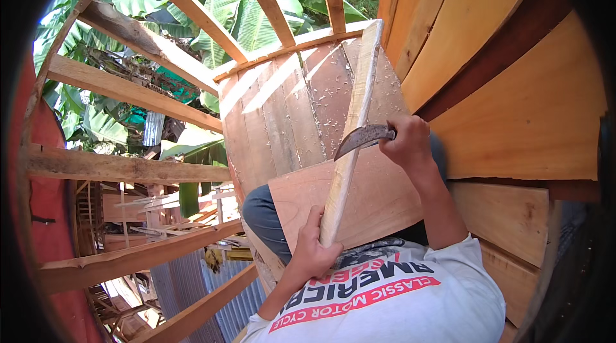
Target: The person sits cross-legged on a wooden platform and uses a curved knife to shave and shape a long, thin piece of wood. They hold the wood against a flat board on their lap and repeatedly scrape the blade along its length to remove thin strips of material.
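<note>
My left hand (314, 244) is closed round the near end of a long, pale wooden strip (359, 100), which slants up and away to the far edge of the plank floor. In my right hand (409, 140) is the handle of a curved knife (360, 141) with a dark, hooked blade. The blade lies across the strip at about its middle, its tip pointing left. Under the strip, a flat wooden board (378, 192) rests across my lap.
Pale shavings are scattered over the plank floor (282, 118). A wall of wide wooden boards (507, 105) stands close on my right. Spaced wooden bars (128, 166) run along the left and far sides, with banana leaves (237, 9) and corrugated metal sheets (224, 291) beyond them.
</note>
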Motion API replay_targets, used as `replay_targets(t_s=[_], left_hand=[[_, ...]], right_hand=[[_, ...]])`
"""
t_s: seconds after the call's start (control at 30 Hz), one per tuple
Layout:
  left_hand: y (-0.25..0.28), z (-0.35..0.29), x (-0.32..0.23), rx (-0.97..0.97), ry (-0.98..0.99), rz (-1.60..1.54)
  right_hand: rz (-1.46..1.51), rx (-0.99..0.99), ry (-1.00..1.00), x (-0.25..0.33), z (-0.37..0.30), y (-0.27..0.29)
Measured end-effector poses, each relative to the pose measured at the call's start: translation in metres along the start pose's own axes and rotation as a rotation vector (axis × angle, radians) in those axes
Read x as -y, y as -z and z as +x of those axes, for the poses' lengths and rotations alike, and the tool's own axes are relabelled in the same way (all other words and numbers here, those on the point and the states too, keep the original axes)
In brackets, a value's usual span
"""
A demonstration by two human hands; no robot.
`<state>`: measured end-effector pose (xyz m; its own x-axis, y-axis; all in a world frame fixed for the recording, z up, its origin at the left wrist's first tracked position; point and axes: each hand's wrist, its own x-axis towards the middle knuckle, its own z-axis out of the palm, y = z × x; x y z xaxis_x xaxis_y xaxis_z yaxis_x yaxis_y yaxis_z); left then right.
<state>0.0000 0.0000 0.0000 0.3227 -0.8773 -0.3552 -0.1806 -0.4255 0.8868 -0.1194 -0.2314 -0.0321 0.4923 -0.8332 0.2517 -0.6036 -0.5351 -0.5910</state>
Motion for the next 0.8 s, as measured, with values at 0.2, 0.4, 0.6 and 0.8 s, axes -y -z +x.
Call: replay_targets(t_s=[0.2,0.4,0.6,0.8], left_hand=[[-0.007,0.006,0.010,-0.057,-0.010,-0.065],[-0.002,0.006,0.013,0.071,0.049,-0.042],[-0.015,0.006,0.005,0.132,-0.026,-0.104],[-0.006,0.011,0.009,0.150,0.013,-0.114]], right_hand=[[0.096,0.081,0.067,0.011,-0.018,-0.010],[0.075,0.201,0.142,0.011,-0.048,-0.013],[-0.016,-0.097,-0.134,-0.040,0.016,0.003],[0.079,-0.020,-0.011,-0.025,-0.004,0.009]])
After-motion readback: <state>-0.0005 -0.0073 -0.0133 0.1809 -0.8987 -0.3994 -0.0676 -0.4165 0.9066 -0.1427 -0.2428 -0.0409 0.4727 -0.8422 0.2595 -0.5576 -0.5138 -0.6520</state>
